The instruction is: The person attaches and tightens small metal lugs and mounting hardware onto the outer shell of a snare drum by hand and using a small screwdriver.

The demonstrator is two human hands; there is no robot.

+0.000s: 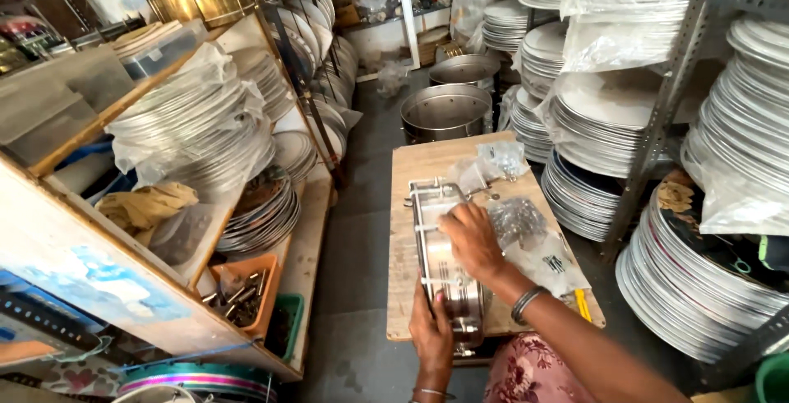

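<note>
The left hand (431, 331) has its grip pinched on the near end of a long steel container (445, 265), fingers wrapped onto its rim at the edge closest to the body. The right hand (471, 237) lies palm-down on top of the same container near its middle, fingers pressed flat against the metal; a dark bangle (526, 303) circles that wrist.

The container lies lengthwise on a wooden tabletop (405, 230), towards its left side, with its far end pointing away from the person. Just right of the right hand sit clear plastic bags of small metal parts (518, 221), and another such bag (499, 159) lies at the far right corner of the board. A yellow-handled tool (583, 304) rests near the right edge, partly under plastic.

Beyond the tabletop stand two large steel pots (445, 111) on the floor. To the left, wooden shelves (107, 239) carry bagged stacks of steel plates (201, 132), a yellowish cloth (148, 204) and an orange tray of bolts (244, 288). To the right, a metal rack (657, 136) holds many more stacked plates (604, 136).
</note>
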